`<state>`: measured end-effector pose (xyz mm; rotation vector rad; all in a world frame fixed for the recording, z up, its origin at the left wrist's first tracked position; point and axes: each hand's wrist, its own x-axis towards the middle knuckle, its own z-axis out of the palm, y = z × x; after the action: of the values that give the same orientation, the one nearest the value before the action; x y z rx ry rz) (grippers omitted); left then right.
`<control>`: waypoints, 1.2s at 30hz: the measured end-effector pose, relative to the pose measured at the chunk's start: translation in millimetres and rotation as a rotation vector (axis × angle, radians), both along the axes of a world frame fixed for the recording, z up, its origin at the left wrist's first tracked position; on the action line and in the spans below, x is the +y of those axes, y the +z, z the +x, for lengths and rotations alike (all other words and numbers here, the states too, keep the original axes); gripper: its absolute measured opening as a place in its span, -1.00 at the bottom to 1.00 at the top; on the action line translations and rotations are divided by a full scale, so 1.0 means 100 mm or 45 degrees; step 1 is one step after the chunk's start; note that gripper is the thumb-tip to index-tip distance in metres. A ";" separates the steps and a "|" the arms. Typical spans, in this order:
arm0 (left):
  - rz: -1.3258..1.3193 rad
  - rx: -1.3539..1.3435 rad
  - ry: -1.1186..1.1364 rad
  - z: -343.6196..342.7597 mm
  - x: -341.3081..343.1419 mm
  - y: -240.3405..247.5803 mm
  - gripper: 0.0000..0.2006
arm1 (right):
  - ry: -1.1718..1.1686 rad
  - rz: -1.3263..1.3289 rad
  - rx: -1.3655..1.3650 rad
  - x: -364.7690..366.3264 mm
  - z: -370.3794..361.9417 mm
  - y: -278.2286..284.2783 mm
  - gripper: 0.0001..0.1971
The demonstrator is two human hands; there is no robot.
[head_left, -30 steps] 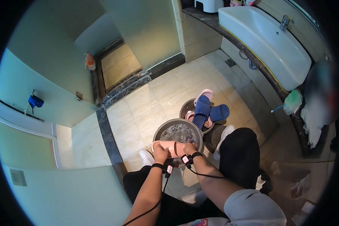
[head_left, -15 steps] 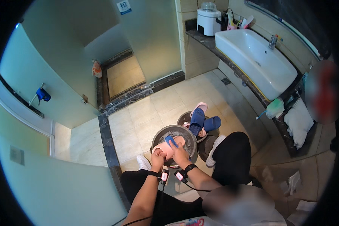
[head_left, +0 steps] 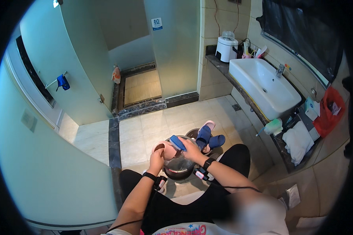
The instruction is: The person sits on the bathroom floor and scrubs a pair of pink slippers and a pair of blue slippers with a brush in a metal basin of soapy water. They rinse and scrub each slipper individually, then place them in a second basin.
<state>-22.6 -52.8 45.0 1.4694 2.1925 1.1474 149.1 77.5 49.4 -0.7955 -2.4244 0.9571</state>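
The left hand (head_left: 157, 160) is closed on the pink slipper (head_left: 169, 151), fingers curled at its open end, though from here I can't make out how deep the fingertips reach inside. The right hand (head_left: 192, 152) pinches a blue block (head_left: 177, 142), perhaps a brush or sponge, against the slipper's far right side or just beside it; I can't tell whether they touch. The slipper hangs over the left part of the grey basin (head_left: 179, 175). I'd expect it to be light, a springy moulded foam that bends without breaking, and slick if wet. I'd hold it by the rim of the opening, thumb outside and fingers within, since the smooth upper offers little to grip. Both forearms angle inward from the lower edge, left from lower left and right from lower right, wrists over the basin's near side, hands close together, the right a little higher in my view.
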 end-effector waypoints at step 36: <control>-0.037 -1.286 0.101 -0.15 0.12 -1.46 -0.93 | -0.732 -1.189 0.508 0.22 -0.58 -0.61 -0.09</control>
<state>-37.2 -40.5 -101.2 0.5407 1.5211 1.4321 90.7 99.5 -11.9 -1.3272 -1.2147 1.7706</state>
